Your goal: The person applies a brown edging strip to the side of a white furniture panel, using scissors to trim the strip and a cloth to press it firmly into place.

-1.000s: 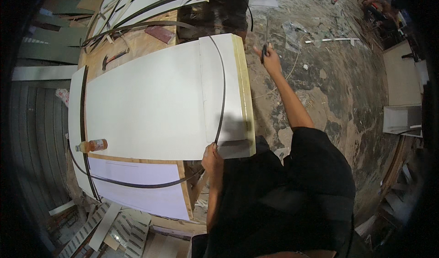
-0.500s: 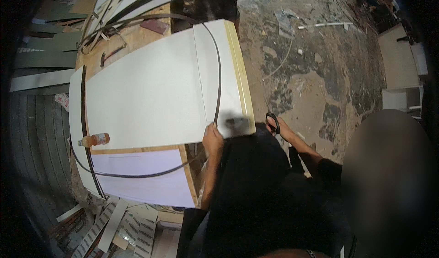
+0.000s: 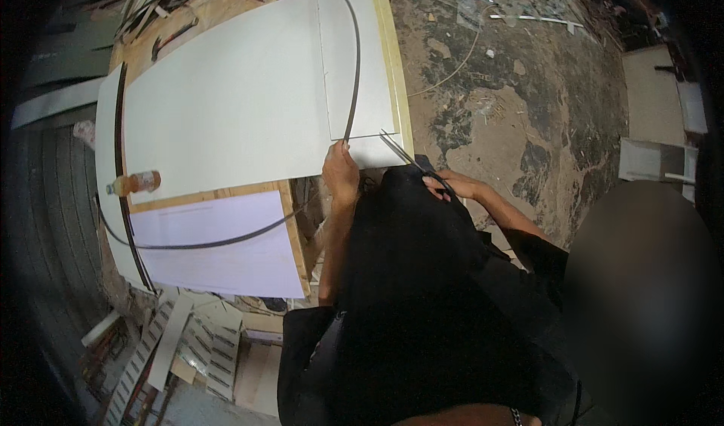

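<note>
My left hand (image 3: 341,173) is closed on a long, thin dark flexible strip (image 3: 357,67) just off the near edge of a white panel (image 3: 226,94). From my fingers the strip curves away over the panel; another stretch of it loops across a pale lilac sheet (image 3: 226,256) to the left. To the right, my right hand (image 3: 456,187) grips black-handled scissors (image 3: 403,153). Their blades point up and left over the panel's near right corner, apart from the strip. A narrower white piece (image 3: 369,109) lies along the panel's right side, next to its yellow edge.
An orange drink bottle (image 3: 136,182) lies on its side at the left, by a dark straight strip (image 3: 121,139). A hammer (image 3: 170,39) rests on the wooden table at the far left. Offcuts (image 3: 170,343) are piled below left. Debris litters the floor (image 3: 505,116) at right.
The scissors have swung from beside the panel to over its corner, their blades now showing. My left hand still holds the strip. The view has shifted, so the table appears higher.
</note>
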Demonstrator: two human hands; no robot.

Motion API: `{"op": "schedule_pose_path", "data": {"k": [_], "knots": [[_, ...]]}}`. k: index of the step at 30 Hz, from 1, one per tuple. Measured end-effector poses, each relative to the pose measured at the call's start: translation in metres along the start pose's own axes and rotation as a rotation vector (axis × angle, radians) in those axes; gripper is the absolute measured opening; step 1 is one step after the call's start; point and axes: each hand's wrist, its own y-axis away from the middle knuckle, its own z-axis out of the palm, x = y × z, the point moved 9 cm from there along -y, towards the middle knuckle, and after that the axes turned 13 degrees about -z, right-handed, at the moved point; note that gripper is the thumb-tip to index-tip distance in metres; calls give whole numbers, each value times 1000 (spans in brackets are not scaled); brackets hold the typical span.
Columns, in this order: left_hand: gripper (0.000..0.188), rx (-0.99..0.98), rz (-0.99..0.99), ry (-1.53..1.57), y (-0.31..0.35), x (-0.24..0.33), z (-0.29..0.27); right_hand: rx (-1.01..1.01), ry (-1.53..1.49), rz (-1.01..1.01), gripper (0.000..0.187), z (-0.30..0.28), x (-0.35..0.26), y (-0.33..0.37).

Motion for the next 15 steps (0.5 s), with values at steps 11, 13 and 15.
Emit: {"op": "schedule_pose_path", "data": {"k": [11, 13, 15], "knots": [[16, 108, -8, 133, 3, 0, -27, -385, 133, -39, 61, -10, -29, -53], [16, 70, -87, 116, 3, -4, -21, -424, 180, -35, 61, -16, -43, -57], [17, 8, -183, 126, 5, -13, -18, -433, 218, -4, 63, -15, -48, -60]]}}
